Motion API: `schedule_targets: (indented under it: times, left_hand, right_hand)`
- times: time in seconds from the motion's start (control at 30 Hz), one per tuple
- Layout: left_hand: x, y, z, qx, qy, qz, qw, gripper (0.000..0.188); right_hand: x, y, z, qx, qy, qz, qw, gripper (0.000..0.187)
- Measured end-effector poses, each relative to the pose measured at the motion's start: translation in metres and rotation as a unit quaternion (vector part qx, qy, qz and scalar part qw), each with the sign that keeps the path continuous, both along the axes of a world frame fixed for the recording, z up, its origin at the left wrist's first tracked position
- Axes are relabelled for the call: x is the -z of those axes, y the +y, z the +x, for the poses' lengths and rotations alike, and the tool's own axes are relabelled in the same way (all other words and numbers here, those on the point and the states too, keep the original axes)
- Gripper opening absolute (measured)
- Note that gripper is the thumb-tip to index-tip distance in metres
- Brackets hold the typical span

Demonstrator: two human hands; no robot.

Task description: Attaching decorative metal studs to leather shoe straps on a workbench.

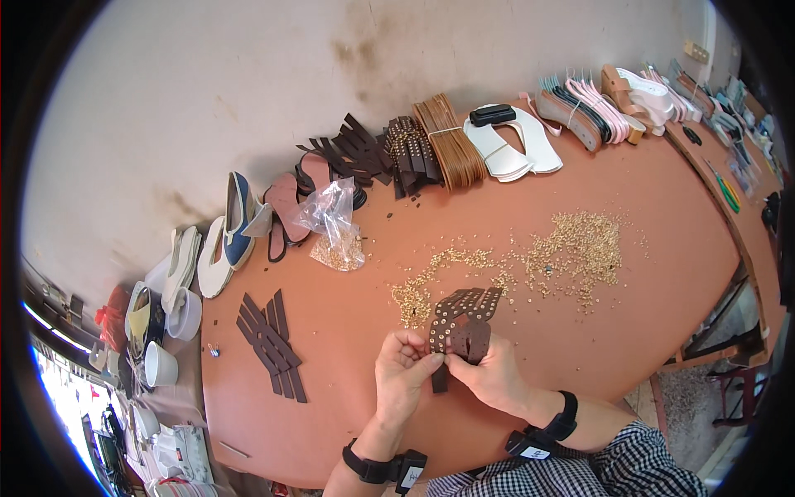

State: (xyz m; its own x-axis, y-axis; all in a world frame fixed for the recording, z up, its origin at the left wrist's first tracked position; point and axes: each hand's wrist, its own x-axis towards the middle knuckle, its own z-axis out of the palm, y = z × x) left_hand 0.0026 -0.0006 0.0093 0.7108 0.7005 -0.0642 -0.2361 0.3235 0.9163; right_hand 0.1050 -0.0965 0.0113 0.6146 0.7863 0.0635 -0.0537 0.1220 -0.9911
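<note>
My left hand (401, 374) and my right hand (495, 379) meet near the front middle of the table. Between them they hold a dark brown strap piece (465, 305) with slit strips and rows of gold studs. The left thumb and fingers pinch its lower edge, while the right hand grips a curled-over part. A short plain end hangs down below the fingertips. Just beyond the hands lie small gold studs (411, 300), loosely scattered, with a bigger heap of gold studs (584, 248) farther right. Plain dark brown strap pieces (272, 348) lie crossed to the left.
Along the wall stand a clear bag of studs (338, 240), a blue shoe (238, 219), a bundle of studded straps (410, 153), a tied brown bundle (450, 141), white shoe pieces (515, 149) and wedge soles (571, 116). Green-handled pliers (729, 192) lie far right, white tubs (161, 363) at left.
</note>
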Motion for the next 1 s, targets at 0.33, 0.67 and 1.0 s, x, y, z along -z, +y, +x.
schedule_targets:
  times: [0.33,0.67,1.0]
  left_hand:
    - [0.0016,-0.0027,0.0005,0.000,-0.034,-0.027,0.999,0.028]
    - [0.0069,0.0017,-0.0022,0.010,-0.015,0.003,1.000,0.026]
    - [0.0062,-0.0003,-0.0017,0.023,-0.028,-0.017,0.999,0.025]
  right_hand:
    - [0.0021,0.0003,-0.0037,0.029,-0.118,0.040,0.992,0.013]
    - [0.0058,0.0008,-0.0004,-0.002,0.055,0.009,0.998,0.013]
    - [0.0025,-0.0015,-0.0017,0.021,-0.015,-0.004,1.000,0.008]
